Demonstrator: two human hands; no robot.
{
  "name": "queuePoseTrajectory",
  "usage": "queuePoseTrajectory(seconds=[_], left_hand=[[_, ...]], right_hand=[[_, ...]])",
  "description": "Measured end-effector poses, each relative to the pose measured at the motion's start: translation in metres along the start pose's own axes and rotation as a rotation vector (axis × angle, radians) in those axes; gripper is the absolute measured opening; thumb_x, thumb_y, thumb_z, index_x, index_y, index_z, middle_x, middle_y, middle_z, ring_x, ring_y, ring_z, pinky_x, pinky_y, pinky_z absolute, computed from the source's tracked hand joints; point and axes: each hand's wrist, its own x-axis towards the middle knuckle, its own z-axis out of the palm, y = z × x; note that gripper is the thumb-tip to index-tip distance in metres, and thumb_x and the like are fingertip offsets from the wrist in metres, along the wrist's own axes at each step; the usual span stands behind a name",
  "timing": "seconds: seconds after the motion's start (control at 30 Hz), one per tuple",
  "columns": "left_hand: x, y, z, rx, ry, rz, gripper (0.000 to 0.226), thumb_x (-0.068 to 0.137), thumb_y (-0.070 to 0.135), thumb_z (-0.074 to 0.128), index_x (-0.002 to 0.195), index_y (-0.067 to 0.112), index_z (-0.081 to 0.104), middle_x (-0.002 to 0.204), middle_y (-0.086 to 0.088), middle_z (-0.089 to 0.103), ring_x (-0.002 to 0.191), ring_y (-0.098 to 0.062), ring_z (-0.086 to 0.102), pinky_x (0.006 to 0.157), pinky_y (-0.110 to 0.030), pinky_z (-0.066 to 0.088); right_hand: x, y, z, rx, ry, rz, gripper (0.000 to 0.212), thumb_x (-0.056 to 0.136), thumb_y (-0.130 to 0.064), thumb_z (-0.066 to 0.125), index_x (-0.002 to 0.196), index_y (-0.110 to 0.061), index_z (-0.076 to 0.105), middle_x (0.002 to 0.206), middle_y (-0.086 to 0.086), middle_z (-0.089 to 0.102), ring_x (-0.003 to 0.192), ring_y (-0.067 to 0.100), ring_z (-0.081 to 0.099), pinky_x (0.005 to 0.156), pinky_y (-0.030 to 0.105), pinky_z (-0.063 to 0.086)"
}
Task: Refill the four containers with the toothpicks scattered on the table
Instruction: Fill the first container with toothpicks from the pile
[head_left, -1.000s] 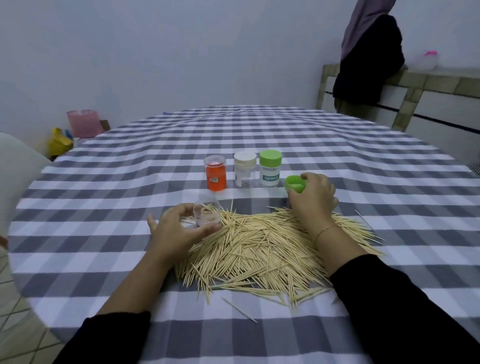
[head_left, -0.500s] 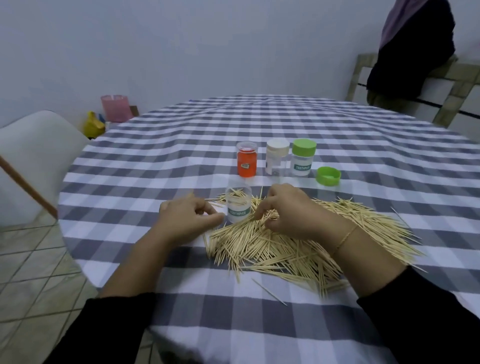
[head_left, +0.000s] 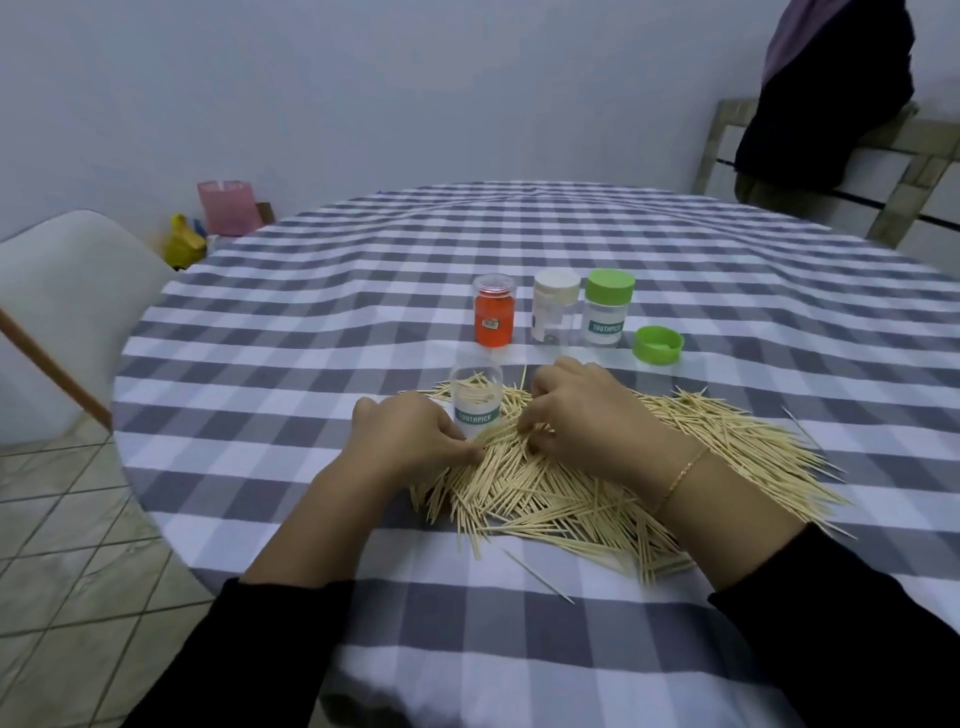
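A big pile of toothpicks lies on the checked tablecloth in front of me. An open clear container labelled TOOTHPICK stands upright at the pile's far left edge, with toothpicks showing through its wall. My left hand sits just left of its base, fingers curled, pinching toothpicks at the pile's edge. My right hand is right of the container, fingers curled down into the pile around toothpicks. Behind stand an orange container, a white-lidded container and a green-lidded container, all closed.
A loose green lid lies upside down right of the row. The round table drops off at the left, beside a white chair. A person in dark clothes stands at the back right. Single toothpicks lie near me.
My right hand left the green lid on the table and came back into the pile. My left hand stood the clear container upright, let it go and dropped to the pile's edge.
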Motion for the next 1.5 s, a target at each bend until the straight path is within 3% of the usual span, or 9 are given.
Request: queuePoseTrajectory(seconds=[0.27,0.43,0.6,0.77,0.93,1.07,1.2,1.37,1.5], left_hand=[[-0.004,-0.004,-0.006,-0.142,-0.007,-0.013,0.033,0.082,0.059,0.064,0.075,0.028,0.076,0.076,0.01,0.069,0.074,-0.006,0.052,0.077,-0.034,0.031],[-0.006,-0.014,-0.017,-0.43,-0.072,0.031,0.013,0.077,0.042,0.077,0.075,0.029,0.077,0.081,0.008,0.07,0.084,-0.012,0.061,0.077,-0.037,0.048],[-0.007,-0.018,-0.027,-0.672,-0.089,0.023,0.017,0.078,0.037,0.074,0.074,0.02,0.076,0.089,-0.006,0.069,0.084,-0.022,0.064,0.077,-0.039,0.056],[-0.007,-0.024,-0.021,-0.865,-0.054,0.011,0.035,0.065,0.052,0.072,0.085,0.025,0.079,0.099,-0.026,0.067,0.074,-0.025,0.06,0.073,-0.042,0.053],[-0.001,-0.023,-0.021,-0.997,0.122,-0.016,0.008,0.083,0.036,0.068,0.082,0.03,0.073,0.078,0.015,0.073,0.081,0.005,0.063,0.073,-0.017,0.041],[0.005,-0.011,-0.026,-1.176,0.259,-0.026,0.011,0.089,0.033,0.064,0.088,0.025,0.071,0.083,0.013,0.07,0.084,0.005,0.058,0.073,-0.015,0.035],[0.014,0.006,-0.028,-1.339,0.359,-0.041,0.015,0.089,0.038,0.063,0.086,0.024,0.07,0.084,0.013,0.07,0.09,0.0,0.06,0.082,-0.027,0.036],[0.022,0.019,-0.019,-1.332,0.284,0.003,0.015,0.091,0.035,0.062,0.092,0.023,0.071,0.077,0.019,0.07,0.08,0.012,0.058,0.071,-0.014,0.036],[0.026,0.015,-0.006,-1.315,0.206,-0.046,0.023,0.087,0.036,0.067,0.105,0.022,0.072,0.088,0.021,0.067,0.08,0.012,0.056,0.069,-0.018,0.042]], right_hand=[[0.0,0.017,0.001,0.161,0.019,0.1,0.021,0.09,-0.031,0.06,0.108,-0.025,0.07,0.102,-0.006,0.053,0.104,0.014,0.043,0.091,0.03,0.037],[0.009,0.018,-0.015,0.797,0.059,0.331,0.011,0.087,-0.018,0.067,0.089,-0.009,0.072,0.084,-0.01,0.062,0.078,0.01,0.057,0.075,0.032,0.049],[0.03,0.004,-0.025,1.191,0.244,0.451,0.009,0.086,-0.015,0.067,0.094,-0.014,0.072,0.095,0.002,0.071,0.094,0.015,0.065,0.079,0.02,0.048],[0.048,-0.009,-0.026,1.27,0.37,0.441,0.011,0.086,-0.014,0.067,0.095,-0.011,0.072,0.098,0.011,0.072,0.094,0.022,0.065,0.081,0.024,0.049],[0.05,-0.014,-0.013,1.242,0.267,0.484,0.008,0.086,-0.017,0.068,0.093,-0.015,0.07,0.091,-0.001,0.068,0.084,0.011,0.059,0.071,0.021,0.046],[0.049,-0.013,-0.003,1.217,0.199,0.547,0.016,0.085,-0.022,0.069,0.099,-0.014,0.071,0.1,0.001,0.067,0.093,0.016,0.06,0.066,0.021,0.045],[0.046,-0.013,0.0,1.239,0.178,0.525,0.031,0.084,-0.029,0.07,0.112,-0.017,0.068,0.106,-0.004,0.065,0.101,0.014,0.058,0.075,0.024,0.042],[0.039,-0.007,0.001,1.233,0.235,0.542,0.043,0.083,-0.037,0.069,0.122,-0.022,0.063,0.117,-0.005,0.064,0.105,0.012,0.059,0.079,0.026,0.046],[0.028,0.004,0.002,1.152,0.224,0.562,0.039,0.087,-0.034,0.066,0.122,-0.018,0.062,0.116,-0.003,0.062,0.099,0.01,0.059,0.08,0.026,0.046]])
